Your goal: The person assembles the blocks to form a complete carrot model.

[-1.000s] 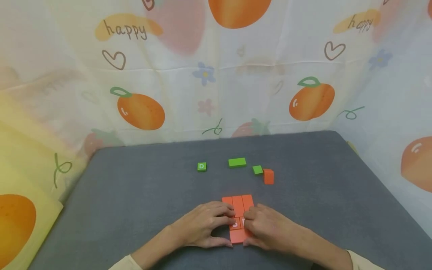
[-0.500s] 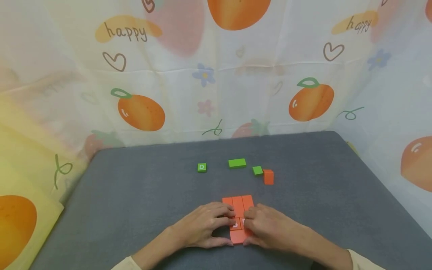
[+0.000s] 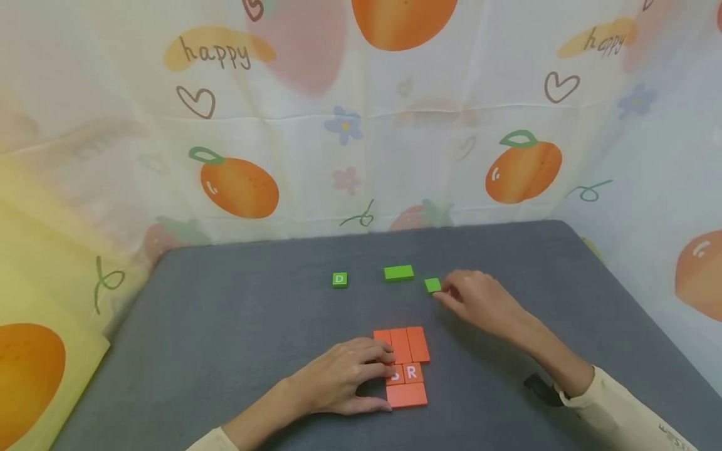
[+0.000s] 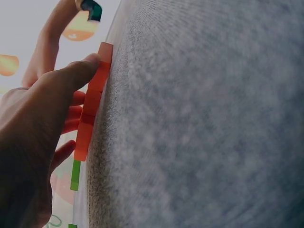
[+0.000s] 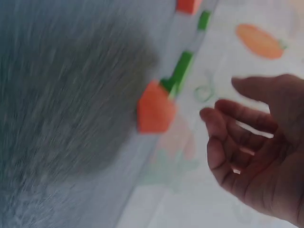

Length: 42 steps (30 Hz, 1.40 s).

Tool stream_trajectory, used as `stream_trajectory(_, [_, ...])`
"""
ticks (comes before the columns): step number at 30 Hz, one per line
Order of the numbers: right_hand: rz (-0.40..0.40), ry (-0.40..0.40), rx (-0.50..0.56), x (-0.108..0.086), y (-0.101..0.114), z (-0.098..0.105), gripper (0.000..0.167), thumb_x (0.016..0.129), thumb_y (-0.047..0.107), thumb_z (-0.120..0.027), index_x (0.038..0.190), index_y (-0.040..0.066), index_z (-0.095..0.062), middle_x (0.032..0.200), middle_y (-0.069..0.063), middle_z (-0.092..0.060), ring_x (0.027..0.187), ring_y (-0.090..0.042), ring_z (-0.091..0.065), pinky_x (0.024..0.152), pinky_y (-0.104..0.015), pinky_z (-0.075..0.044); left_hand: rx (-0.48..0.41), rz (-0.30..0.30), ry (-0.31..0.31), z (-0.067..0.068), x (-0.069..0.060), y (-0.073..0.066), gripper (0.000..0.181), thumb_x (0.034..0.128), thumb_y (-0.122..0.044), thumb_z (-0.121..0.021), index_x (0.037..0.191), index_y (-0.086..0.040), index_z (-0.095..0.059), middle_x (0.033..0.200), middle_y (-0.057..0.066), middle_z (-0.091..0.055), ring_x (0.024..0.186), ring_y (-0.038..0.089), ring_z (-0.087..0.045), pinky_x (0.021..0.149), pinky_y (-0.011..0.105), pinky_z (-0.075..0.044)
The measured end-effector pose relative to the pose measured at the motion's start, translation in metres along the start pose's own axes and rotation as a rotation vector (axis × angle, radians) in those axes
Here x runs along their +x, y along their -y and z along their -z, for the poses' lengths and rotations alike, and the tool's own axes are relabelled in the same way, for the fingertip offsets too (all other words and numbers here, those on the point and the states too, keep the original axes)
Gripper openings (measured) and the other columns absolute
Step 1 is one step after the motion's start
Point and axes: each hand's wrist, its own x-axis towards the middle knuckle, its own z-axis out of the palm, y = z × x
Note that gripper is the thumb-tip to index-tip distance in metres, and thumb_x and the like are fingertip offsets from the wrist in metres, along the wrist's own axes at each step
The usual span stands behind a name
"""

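Observation:
Orange letter blocks (image 3: pixel 407 395) lie flat together near the front, one marked R (image 3: pixel 413 373) and one partly covered by fingers. My left hand (image 3: pixel 344 379) rests along their left side, its thumb at the near corner; the left wrist view shows the thumb against a block (image 4: pixel 102 69). Farther back on the right, my right hand (image 3: pixel 479 304) is held above a separate orange block (image 5: pixel 156 111), which the fingers mostly hide in the head view. In the right wrist view its fingers are loosely bent and apart from that block. A small green block (image 3: pixel 432 285) sits beside those fingertips.
A long green block (image 3: pixel 398 274) and a green block marked D (image 3: pixel 340 280) lie toward the back of the grey table (image 3: pixel 242 313). Behind stands a fruit-print curtain (image 3: pixel 304 156). A dark object (image 3: pixel 543 389) is at the right wrist.
My right hand has left the joined orange blocks and moved away and to the right, over to the separate orange block. The R is now uncovered. My left hand has stayed put.

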Motion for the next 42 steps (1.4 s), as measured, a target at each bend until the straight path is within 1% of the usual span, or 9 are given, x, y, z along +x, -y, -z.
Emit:
stream_trajectory(8, [-0.221,0.115,0.085,0.011,-0.038,-0.013,0.028,0.100,0.028,-0.071,0.093,0.002,-0.076,0.067,-0.001,-0.065,0.054,-0.009,-0.052,0.052,-0.025,-0.041,-0.011,0.002,0.009,-0.001,0.001,-0.002,0.042,0.0962,-0.053,-0.071,0.118,-0.017,-0.074,0.123,-0.003,-0.070,0.124,0.012,-0.065,0.112,0.028,-0.052])
stream_trajectory(16, [-0.247,0.278,0.101,0.011,-0.041,0.001,0.040,0.092,0.017,-0.079,0.120,-0.009,-0.069,0.089,-0.011,-0.073,0.066,-0.013,-0.061,0.056,-0.028,-0.049,-0.004,-0.005,0.000,-0.001,0.003,-0.003,0.042,0.0955,-0.053,-0.072,0.117,-0.017,-0.074,0.123,-0.003,-0.071,0.123,0.012,-0.065,0.111,0.029,-0.053])
stream_trajectory(19, [-0.246,0.297,0.096,0.009,-0.043,0.004,0.032,0.094,0.023,-0.078,0.107,-0.006,-0.070,0.078,-0.008,-0.067,0.061,-0.012,-0.057,0.054,-0.027,-0.046,-0.005,-0.005,0.000,-0.001,0.003,-0.003,0.041,0.0955,-0.052,-0.072,0.117,-0.017,-0.075,0.123,-0.003,-0.071,0.124,0.012,-0.065,0.112,0.029,-0.052])
stream_trajectory(22, [-0.237,0.282,0.092,0.007,-0.044,0.000,0.027,0.095,0.024,-0.075,0.081,0.003,-0.066,0.067,-0.002,-0.055,0.055,-0.011,-0.046,0.052,-0.025,-0.038,-0.001,-0.007,-0.003,-0.001,0.002,-0.003,0.041,0.0955,-0.052,-0.073,0.116,-0.017,-0.075,0.122,-0.003,-0.071,0.124,0.012,-0.065,0.112,0.028,-0.052])
stream_trajectory(24, [-0.220,0.274,0.090,0.005,-0.043,-0.003,0.028,0.093,0.019,-0.076,0.074,0.008,-0.058,0.065,0.000,-0.046,0.056,-0.012,-0.041,0.053,-0.025,-0.032,-0.002,-0.004,-0.003,-0.001,0.001,-0.003,0.041,0.0953,-0.052,-0.073,0.116,-0.017,-0.075,0.122,-0.003,-0.071,0.124,0.012,-0.065,0.112,0.028,-0.052])
stream_trajectory(30, [-0.165,0.244,0.090,-0.006,-0.030,0.003,0.023,0.090,0.009,-0.076,0.093,0.005,-0.054,0.073,-0.003,-0.049,0.062,-0.013,-0.044,0.055,-0.025,-0.034,-0.008,0.003,-0.004,-0.001,0.001,-0.003,0.042,0.0951,-0.053,-0.073,0.116,-0.017,-0.075,0.122,-0.003,-0.071,0.124,0.012,-0.065,0.112,0.028,-0.052])
stream_trajectory(35, [-0.114,0.205,0.085,-0.016,-0.015,0.009,0.035,0.086,0.011,-0.085,0.093,0.010,-0.051,0.075,-0.001,-0.051,0.064,-0.013,-0.045,0.057,-0.025,-0.035,-0.004,-0.002,-0.009,0.000,0.001,-0.002,0.042,0.0953,-0.052,-0.073,0.116,-0.017,-0.074,0.122,-0.003,-0.071,0.124,0.013,-0.065,0.111,0.029,-0.053])
stream_trajectory(38, [-0.079,0.150,0.073,-0.021,-0.006,0.011,0.039,0.081,0.011,-0.090,0.101,0.010,-0.056,0.085,-0.002,-0.062,0.073,-0.013,-0.055,0.062,-0.028,-0.047,-0.006,0.005,-0.003,0.000,0.000,-0.002,0.042,0.0953,-0.053,-0.073,0.116,-0.017,-0.075,0.122,-0.003,-0.070,0.124,0.013,-0.065,0.111,0.029,-0.053])
stream_trajectory(42, [-0.022,0.107,0.053,-0.029,0.007,0.014,0.057,0.078,0.010,-0.092,0.127,0.006,-0.064,0.112,-0.010,-0.073,0.095,-0.022,-0.067,0.082,-0.045,-0.061,-0.022,0.036,0.018,0.001,0.000,-0.003,0.041,0.0950,-0.052,-0.073,0.118,-0.018,-0.075,0.123,-0.004,-0.070,0.125,0.012,-0.064,0.112,0.028,-0.052])
